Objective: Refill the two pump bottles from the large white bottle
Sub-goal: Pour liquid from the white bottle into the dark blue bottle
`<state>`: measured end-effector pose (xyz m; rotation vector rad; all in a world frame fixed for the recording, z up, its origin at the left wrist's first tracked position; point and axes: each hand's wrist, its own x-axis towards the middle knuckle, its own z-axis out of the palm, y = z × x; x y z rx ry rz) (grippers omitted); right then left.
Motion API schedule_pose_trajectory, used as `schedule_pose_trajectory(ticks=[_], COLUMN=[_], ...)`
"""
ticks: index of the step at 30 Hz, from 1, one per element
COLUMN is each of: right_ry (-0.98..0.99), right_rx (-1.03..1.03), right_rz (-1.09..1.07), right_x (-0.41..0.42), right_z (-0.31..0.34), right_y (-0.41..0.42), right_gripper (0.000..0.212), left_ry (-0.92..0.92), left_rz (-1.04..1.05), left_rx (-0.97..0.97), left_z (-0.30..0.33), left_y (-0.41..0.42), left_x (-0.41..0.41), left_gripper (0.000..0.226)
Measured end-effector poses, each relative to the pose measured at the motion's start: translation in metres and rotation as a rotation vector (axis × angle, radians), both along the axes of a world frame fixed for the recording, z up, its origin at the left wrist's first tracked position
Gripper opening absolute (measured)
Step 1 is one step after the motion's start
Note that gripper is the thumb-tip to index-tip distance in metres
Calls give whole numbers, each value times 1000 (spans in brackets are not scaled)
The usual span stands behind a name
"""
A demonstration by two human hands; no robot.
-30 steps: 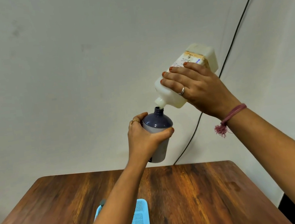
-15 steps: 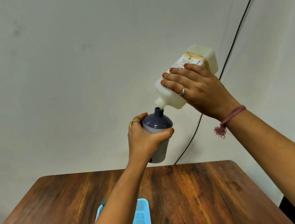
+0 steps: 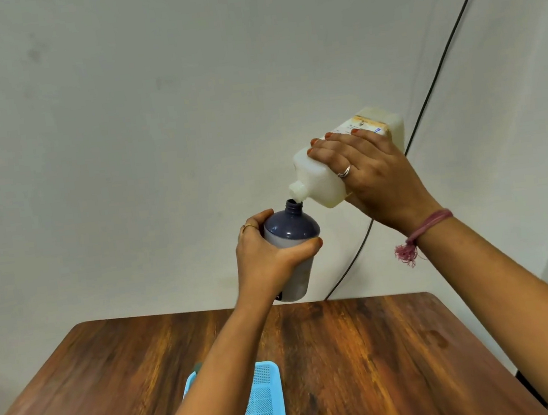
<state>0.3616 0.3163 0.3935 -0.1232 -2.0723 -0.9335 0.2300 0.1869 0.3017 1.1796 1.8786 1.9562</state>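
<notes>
Right hand fingers wrap the tilted large white bottle, its spout just above the open neck of the dark pump bottle, gripped by the left hand above the table. A clean fill likely needs spout centred and tilt gentle.

Both forearms reach forward and up, the left hand with fingers and thumb curled round a bottle's body, the right hand raised higher, its 4 fingers wrapped over a tilted bottle.
</notes>
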Motion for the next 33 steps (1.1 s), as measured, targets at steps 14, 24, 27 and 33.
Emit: schedule_pose_trajectory(ticks=[14,24,27,33], right_ry=[149,343,489,682], right_rx=[-540,-1180,-1381,-1666], right_rz=[-1,44,56,-94], right_x=[-19,-33,-31,-22], right_z=[-60,-126,-165,-245], right_y=[-33,-70,-81,-107], right_gripper=[71,73,76,79], left_ry=[7,-32,-49,-44], left_rz=[-20,-120,-156,-212], left_rx=[-35,-103,-137,-256], left_z=[-19,-55,-80,-144], left_y=[-26,-66,-84,-114], left_x=[-25,-51,-56,-59], left_gripper=[87,86,86,87])
